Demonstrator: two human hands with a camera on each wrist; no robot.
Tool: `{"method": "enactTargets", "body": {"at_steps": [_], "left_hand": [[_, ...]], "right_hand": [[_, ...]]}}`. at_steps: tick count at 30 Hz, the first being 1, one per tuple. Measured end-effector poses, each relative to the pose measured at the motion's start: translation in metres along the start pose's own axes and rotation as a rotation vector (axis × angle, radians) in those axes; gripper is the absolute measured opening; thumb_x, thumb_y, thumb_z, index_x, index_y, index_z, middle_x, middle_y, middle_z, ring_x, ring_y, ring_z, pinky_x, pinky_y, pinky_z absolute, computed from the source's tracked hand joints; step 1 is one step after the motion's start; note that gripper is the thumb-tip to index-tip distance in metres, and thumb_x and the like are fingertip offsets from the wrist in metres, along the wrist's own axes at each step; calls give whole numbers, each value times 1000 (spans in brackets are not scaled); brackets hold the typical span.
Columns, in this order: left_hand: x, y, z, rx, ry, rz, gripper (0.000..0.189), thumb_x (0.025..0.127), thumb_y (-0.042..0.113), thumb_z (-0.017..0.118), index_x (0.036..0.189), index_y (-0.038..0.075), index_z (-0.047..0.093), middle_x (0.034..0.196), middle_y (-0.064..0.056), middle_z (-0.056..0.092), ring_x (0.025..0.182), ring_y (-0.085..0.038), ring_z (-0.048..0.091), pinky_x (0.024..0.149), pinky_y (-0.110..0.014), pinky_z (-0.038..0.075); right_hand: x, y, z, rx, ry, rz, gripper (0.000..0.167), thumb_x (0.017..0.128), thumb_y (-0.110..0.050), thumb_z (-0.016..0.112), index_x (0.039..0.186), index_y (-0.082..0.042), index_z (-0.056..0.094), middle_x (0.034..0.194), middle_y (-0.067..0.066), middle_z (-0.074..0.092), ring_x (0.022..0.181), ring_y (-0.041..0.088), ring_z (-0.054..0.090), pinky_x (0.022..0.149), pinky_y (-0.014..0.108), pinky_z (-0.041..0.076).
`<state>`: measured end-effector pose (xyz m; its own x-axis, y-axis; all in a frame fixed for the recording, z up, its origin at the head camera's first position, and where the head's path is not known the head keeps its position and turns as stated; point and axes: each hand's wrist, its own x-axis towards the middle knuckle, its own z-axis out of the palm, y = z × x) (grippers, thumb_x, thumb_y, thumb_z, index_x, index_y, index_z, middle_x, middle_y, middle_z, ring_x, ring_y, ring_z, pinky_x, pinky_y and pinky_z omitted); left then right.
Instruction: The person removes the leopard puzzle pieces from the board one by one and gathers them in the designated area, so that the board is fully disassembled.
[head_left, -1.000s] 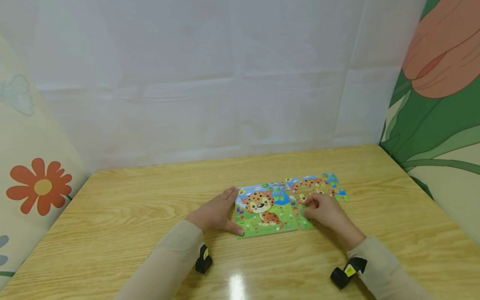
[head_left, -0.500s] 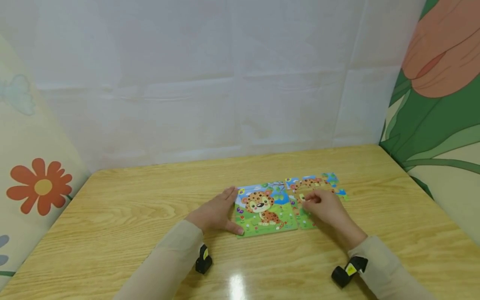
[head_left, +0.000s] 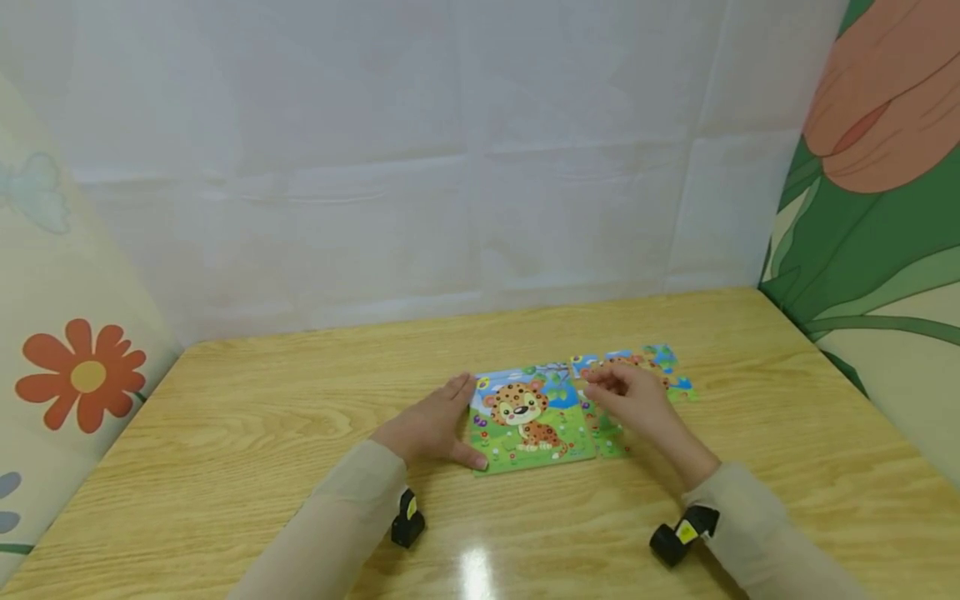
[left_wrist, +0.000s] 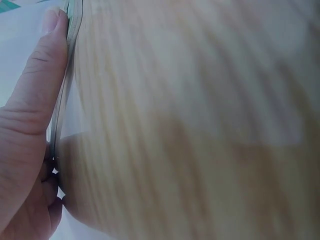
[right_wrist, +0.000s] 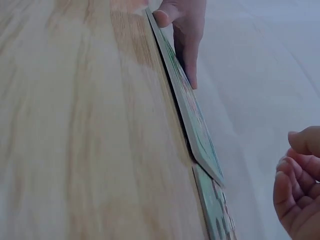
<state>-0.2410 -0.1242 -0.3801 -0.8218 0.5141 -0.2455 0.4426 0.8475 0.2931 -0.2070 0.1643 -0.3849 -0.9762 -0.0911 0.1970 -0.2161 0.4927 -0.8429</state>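
A square picture board (head_left: pixel 532 421) with a cartoon leopard on it lies on the table. My left hand (head_left: pixel 433 425) rests at its left side, thumb (left_wrist: pixel 37 85) on the near corner and the straight fingers toward the far corner. Directly to its right sits a partly joined leopard jigsaw puzzle (head_left: pixel 611 442). Over the puzzle's upper middle hovers my right hand (head_left: pixel 637 404), hiding much of it. In the right wrist view its fingers (right_wrist: pixel 285 192) are loosely curled, the thumb is apart from them, and nothing shows between.
The puzzle's right side has uneven edges, with blue and green pieces (head_left: pixel 681 386) sticking out. A wood-grain table (head_left: pixel 300 392) carries everything. Behind it hangs a white cloth (head_left: pixel 375 167), and painted panels stand at both sides. Black cameras (head_left: pixel 678 537) sit at both wrists.
My right hand has moved up and left, from the puzzle's middle toward its upper left, and its thumb and forefinger have come away from the pieces. The left hand and board stay put.
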Motion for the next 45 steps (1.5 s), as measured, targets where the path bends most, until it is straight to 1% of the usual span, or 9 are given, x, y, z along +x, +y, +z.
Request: {"method": "enactTargets", "body": {"at_steps": [2,9,13,16,21,28,35,39,45], "left_hand": [[0,0,0,-3,-2,-3,123,60,58,76,148,1,11,155,-15,6,142,-30,10,116,-42,15],[0,0,1,3,-1,1,123,60,58,76,148,1,11,155,-15,7,142,-30,10,116,-41,15],[0,0,0,12,-4,1,123,60,59,75,148,1,10,155,-15,6,142,-30,10,116,-41,15],[0,0,0,16,-5,4,123,61,59,75,148,1,10,155,-15,6,142,-30,10,116,-41,15],[0,0,0,17,-2,4,123,61,59,75,148,1,10,155,-15,6,142,-31,10,116,-42,15],[1,-1,1,8,6,6,123,61,59,76,148,1,11,155,-16,8,142,-31,11,116,-41,16],[0,-2,1,0,10,12,123,60,58,76,148,1,12,155,-16,8,142,-31,11,116,-42,16],[0,-2,1,-1,12,16,123,60,58,76,148,1,12,155,-16,8,142,-31,11,116,-42,16],[0,-2,2,-11,22,24,124,59,58,77,148,1,12,154,-16,9,142,-31,12,116,-42,15]], "right_hand": [[1,-2,2,18,-33,-7,22,86,-15,66,103,0,65,87,8,64,72,14,55,59,21,49],[2,-6,13,35,-115,-67,25,83,-11,68,105,2,63,86,7,62,77,15,55,64,21,51],[3,-9,19,19,-155,-107,31,83,-11,68,110,3,62,93,11,63,82,16,57,70,23,53],[3,-11,24,-1,-191,-146,35,82,-10,69,113,4,61,99,15,62,87,19,58,74,24,53],[4,-13,31,-29,-268,-184,42,81,-14,71,118,3,59,106,16,62,94,25,57,78,25,53],[3,-14,37,-64,-347,-185,48,80,-18,72,121,1,57,113,15,60,98,26,55,83,34,51],[0,-19,42,-150,-414,-107,53,78,-29,73,123,-4,57,115,10,58,100,25,54,83,38,50],[0,-19,44,-191,-421,-115,55,76,-30,74,121,-3,58,116,11,58,102,26,54,88,43,48],[1,-15,45,-256,-433,-170,54,75,-29,75,119,-1,60,116,12,59,108,29,53,94,46,45]]}}
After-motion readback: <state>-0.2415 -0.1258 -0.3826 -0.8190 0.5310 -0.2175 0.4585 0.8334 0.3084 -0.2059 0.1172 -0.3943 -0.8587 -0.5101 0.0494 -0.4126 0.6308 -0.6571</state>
